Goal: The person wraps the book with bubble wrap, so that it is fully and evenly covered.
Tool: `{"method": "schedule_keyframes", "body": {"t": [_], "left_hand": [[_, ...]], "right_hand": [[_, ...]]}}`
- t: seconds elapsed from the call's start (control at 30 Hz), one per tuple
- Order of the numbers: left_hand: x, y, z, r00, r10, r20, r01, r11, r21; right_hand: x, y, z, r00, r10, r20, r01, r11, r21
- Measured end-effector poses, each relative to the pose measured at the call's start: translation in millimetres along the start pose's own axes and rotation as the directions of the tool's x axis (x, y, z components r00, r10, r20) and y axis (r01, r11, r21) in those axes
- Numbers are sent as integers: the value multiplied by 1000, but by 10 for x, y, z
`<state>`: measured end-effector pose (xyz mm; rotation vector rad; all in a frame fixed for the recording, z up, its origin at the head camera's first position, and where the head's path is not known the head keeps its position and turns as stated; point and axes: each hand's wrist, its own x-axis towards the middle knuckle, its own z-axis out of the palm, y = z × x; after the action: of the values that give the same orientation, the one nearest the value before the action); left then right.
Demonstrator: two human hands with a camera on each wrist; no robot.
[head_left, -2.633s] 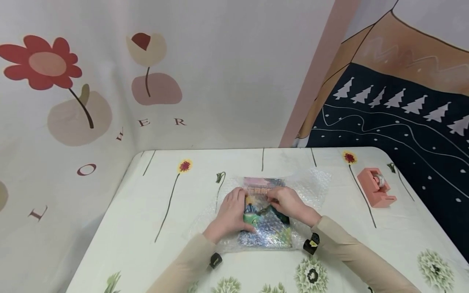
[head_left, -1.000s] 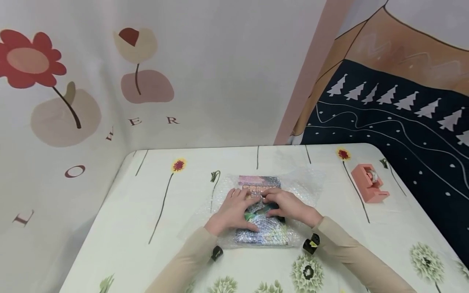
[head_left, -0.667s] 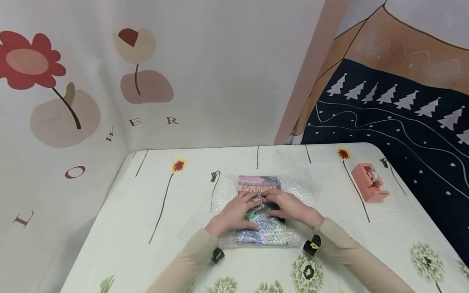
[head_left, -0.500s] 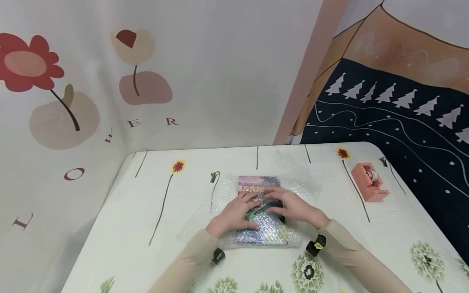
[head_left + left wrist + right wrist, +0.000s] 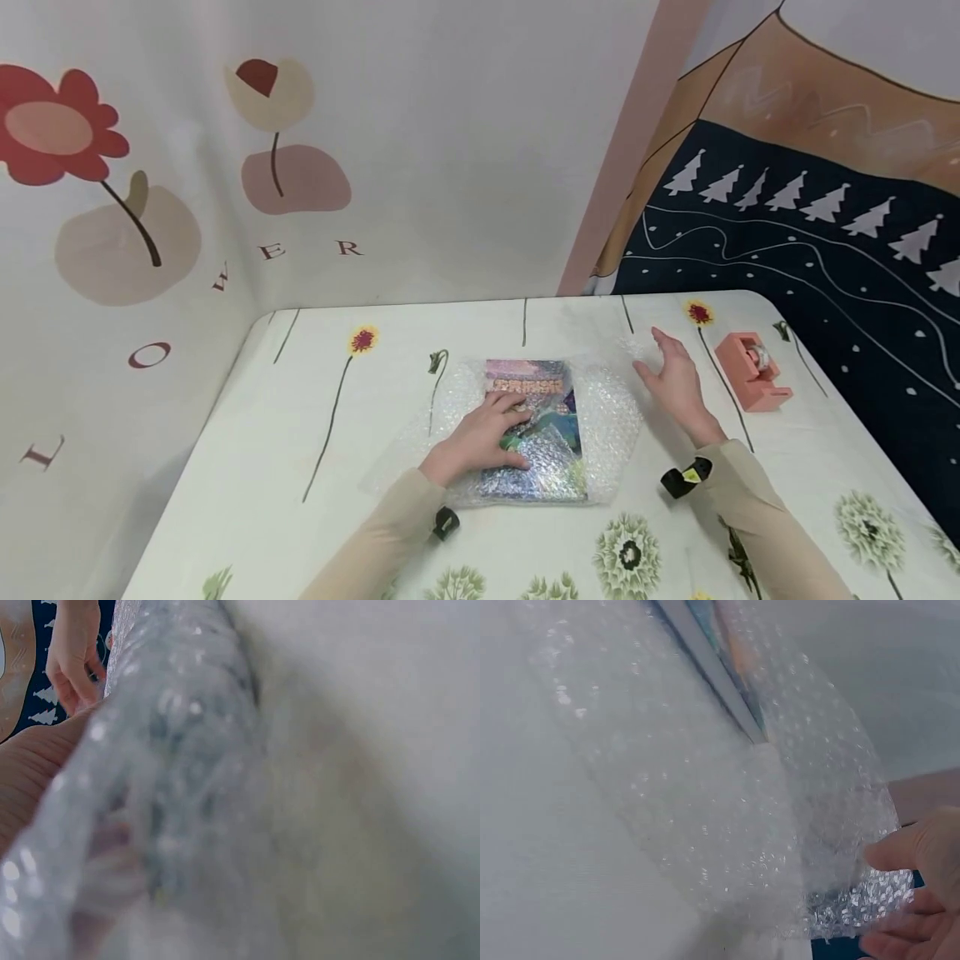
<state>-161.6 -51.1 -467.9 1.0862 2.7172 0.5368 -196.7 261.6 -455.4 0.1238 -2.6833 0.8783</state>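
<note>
I judge the book, lying mid-table partly covered by soft, slick bubble wrap, stiff and fairly light, best taken by its long edges; left hand rests spread on it, right hand free, fingers extended.

Colourful book, lying flat, clear bubble wrap over its lower part and out past both sides
</note>
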Motion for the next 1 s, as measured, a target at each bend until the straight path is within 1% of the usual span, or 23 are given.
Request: {"method": "schedule_keyframes", "body": {"t": [0.07,0.13,0.2,0.27,0.37,0.5,0.57,0.7,0.8,0.87,0.9,0.93,1.0], "left_hand": [[1,0,4,1000,2,-1,-2,1000,-2],[4,1,6,1000,3,-2,-3,1000,-4],[7,1,7,1000,4,-2,-4,1000,-2],[11,-2,9,1000,2,0,-2,1000,-3],[14,-10,11,1000,1,1,-1,1000,-2],[12,-17,14,1000,-2,4,2,1000,-3],[10,-17,13,1000,-1,3,1,1000,-8],[6,-11,10,1000,8,-3,-8,1000,-22],[4,-9,5,1000,12,-8,-12,1000,-21],[4,-12,6,1000,13,-11,-13,1000,-16],[3,-13,5,1000,13,-12,-13,1000,-13],[4,-16,6,1000,15,-13,-15,1000,-12],[2,-21,7,1000,17,-15,-17,1000,-12]], "right_hand": [[10,40,-32,999,31,22,-31,999,27],[25,57,-67,998,33,61,-36,998,46],[45,41,-109,993,25,117,-34,997,75],[73,-16,-156,982,14,188,-36,993,111],[127,-156,-207,954,-6,301,-56,979,196],[196,-372,-186,899,-25,437,-126,942,313],[227,-474,-139,875,-30,484,-167,918,359],[277,-646,4,838,-25,545,-261,859,440],[309,-770,120,813,-22,581,-324,812,485],[333,-842,195,801,-19,599,-354,792,498],[347,-873,234,797,-14,604,-363,788,497],[362,-899,272,794,-9,607,-366,791,491],[388,-944,351,795,9,607,-373,796,477]]}}
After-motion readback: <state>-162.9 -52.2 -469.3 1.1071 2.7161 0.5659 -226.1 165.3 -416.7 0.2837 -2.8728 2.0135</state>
